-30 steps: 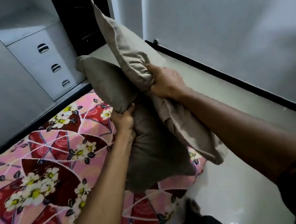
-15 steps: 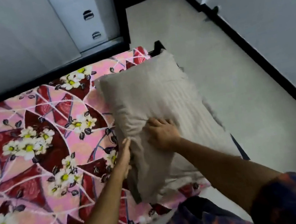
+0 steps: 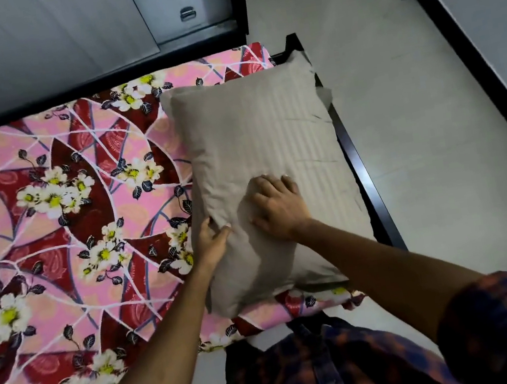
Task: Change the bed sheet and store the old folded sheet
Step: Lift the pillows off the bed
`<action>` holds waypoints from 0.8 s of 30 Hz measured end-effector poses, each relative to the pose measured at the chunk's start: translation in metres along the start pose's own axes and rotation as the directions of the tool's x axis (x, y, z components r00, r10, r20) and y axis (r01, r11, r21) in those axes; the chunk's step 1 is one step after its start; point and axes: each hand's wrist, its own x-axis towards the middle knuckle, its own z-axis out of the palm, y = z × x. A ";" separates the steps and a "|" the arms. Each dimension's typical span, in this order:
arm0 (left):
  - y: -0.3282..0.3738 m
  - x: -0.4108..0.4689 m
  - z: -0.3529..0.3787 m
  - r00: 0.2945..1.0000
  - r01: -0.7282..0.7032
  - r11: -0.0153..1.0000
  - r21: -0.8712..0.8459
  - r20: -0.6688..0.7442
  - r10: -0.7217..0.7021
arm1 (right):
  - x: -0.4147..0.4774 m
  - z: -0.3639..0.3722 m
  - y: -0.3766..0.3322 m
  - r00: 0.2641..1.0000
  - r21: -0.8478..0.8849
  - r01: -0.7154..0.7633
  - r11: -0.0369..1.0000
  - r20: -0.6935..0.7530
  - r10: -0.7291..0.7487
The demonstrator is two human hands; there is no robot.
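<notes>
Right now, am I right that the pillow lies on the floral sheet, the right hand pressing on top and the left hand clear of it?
Not quite: in the head view the left hand grips the pillow at its left edge, thumb on top. The rest holds: pillow on the floral sheet, right hand pressing on top.

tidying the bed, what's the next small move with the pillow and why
Probably slide the pillow slightly left: its right edge overhangs the black bed frame, while the left hand grips its left edge and the right hand presses flat on top.
</notes>
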 end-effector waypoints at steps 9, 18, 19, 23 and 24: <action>-0.024 -0.045 -0.030 1.000 -0.002 1.000 -0.007 -0.004 0.002 | -0.001 -0.017 -0.004 0.985 0.208 -0.134 0.969 0.139 0.106; -0.103 -0.118 -0.094 0.997 0.006 0.999 -0.039 -0.077 -0.009 | -0.011 -0.011 -0.068 0.957 0.583 -0.245 0.775 0.275 0.095; -0.115 -0.125 -0.101 0.996 0.006 0.999 -0.038 -0.084 -0.009 | -0.018 -0.007 -0.078 0.956 0.582 -0.236 0.778 0.282 0.079; -0.175 -0.163 -0.142 0.987 0.031 0.993 -0.110 -0.154 -0.048 | -0.047 0.022 -0.141 0.938 0.575 -0.168 0.801 0.342 -0.049; -0.185 -0.173 -0.151 0.986 0.028 0.993 -0.112 -0.159 -0.045 | -0.054 0.029 -0.154 0.929 0.571 -0.163 0.805 0.364 -0.069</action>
